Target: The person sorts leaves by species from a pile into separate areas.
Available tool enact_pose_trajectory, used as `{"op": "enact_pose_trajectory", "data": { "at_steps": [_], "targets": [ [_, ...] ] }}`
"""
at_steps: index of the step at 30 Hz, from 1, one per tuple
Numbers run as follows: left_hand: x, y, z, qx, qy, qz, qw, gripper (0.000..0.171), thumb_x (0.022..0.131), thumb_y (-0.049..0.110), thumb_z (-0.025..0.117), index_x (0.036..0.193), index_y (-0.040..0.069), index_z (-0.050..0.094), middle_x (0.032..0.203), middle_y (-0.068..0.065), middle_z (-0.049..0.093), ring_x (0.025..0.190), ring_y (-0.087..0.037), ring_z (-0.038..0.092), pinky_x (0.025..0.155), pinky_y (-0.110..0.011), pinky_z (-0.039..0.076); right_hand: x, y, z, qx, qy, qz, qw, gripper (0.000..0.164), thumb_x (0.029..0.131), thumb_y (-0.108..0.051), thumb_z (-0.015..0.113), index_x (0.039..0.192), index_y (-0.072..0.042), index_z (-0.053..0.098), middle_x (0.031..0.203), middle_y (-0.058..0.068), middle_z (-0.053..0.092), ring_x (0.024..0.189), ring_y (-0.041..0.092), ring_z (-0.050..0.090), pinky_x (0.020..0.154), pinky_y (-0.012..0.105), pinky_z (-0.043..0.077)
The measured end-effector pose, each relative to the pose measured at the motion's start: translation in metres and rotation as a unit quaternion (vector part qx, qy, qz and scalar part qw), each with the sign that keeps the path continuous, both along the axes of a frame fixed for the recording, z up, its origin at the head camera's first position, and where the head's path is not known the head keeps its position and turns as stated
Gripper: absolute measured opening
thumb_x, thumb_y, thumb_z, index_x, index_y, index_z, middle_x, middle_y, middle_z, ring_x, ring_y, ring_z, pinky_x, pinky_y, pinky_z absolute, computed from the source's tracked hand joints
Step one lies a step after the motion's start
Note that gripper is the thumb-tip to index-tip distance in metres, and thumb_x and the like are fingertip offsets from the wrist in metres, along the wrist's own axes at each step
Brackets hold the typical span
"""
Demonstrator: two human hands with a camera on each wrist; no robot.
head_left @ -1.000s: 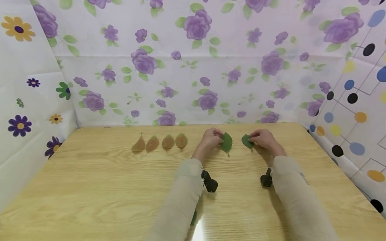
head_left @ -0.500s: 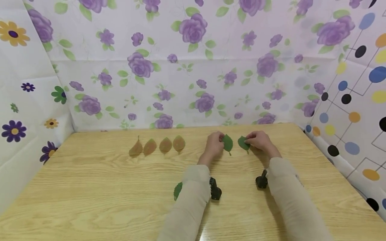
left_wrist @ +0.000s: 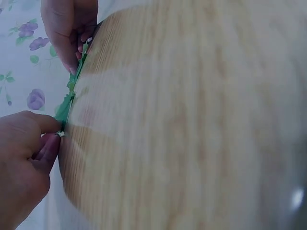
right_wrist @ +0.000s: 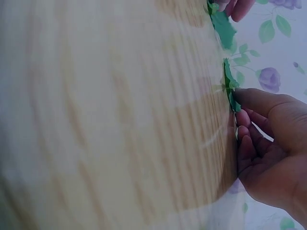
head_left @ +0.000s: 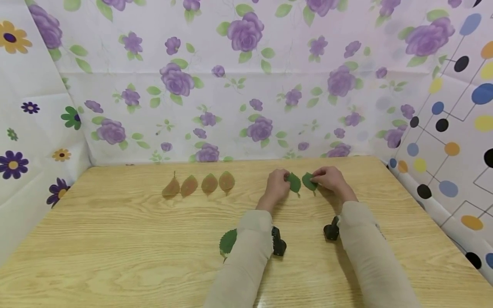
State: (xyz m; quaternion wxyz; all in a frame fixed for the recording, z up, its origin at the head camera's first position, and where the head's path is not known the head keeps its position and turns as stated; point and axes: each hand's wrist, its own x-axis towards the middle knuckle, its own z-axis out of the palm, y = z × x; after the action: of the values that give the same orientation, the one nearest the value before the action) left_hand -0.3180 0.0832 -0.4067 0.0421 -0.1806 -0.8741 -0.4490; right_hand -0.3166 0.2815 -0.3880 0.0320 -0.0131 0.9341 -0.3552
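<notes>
Toward the back of the table, my left hand (head_left: 277,186) pinches the left edge of a green leaf (head_left: 295,183) with a toothed rim, its stem pointing toward me. Just right of it, a second, slightly smaller green leaf (head_left: 309,182) is pinched by my right hand (head_left: 332,179) at its right edge. A narrow gap separates the two leaves. In the left wrist view, thumb and finger of the left hand (left_wrist: 21,158) meet at the leaf (left_wrist: 63,110). The right wrist view has the right hand's thumb (right_wrist: 259,100) against its leaf (right_wrist: 230,84).
Several reddish-brown leaves (head_left: 209,184) lie in a row at the back left of the wooden table (head_left: 127,244). Another green leaf (head_left: 228,241) is partly covered by the left sleeve (head_left: 246,252). Flower-patterned sheets (head_left: 215,98) rise behind the table and at its sides.
The two held leaves have come closer together, the left hand shifting right and the right hand left. More of the green leaf by the left sleeve shows. The brown row stays in place.
</notes>
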Motion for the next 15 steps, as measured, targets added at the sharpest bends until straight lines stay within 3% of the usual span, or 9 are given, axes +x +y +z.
{"op": "enact_pose_trajectory", "data": {
  "at_steps": [7,15],
  "targets": [
    [0.001,-0.009,0.012,-0.013,-0.036,0.000,0.9993,0.027,0.094,-0.002,0.055,0.120,-0.009,0.060,0.127,-0.023,0.055,0.118,-0.032,0.053,0.095,-0.034,0.048,-0.002,-0.003,-0.002,-0.004,-0.015,0.018,1.000,0.035,0.097,-0.019,0.058,0.121,0.007,0.060,0.122,0.027,0.057,0.107,0.040,0.055,0.092,0.048,0.046],
    [-0.001,-0.030,0.057,-0.072,-0.049,-0.049,0.9950,0.031,0.098,0.008,0.053,0.125,-0.004,0.058,0.130,-0.017,0.057,0.121,-0.029,0.052,0.097,-0.034,0.046,0.003,0.003,0.006,0.000,-0.021,0.034,0.999,0.041,0.100,-0.022,0.053,0.127,0.008,0.055,0.129,0.030,0.051,0.114,0.044,0.051,0.097,0.052,0.042]
  ]
}}
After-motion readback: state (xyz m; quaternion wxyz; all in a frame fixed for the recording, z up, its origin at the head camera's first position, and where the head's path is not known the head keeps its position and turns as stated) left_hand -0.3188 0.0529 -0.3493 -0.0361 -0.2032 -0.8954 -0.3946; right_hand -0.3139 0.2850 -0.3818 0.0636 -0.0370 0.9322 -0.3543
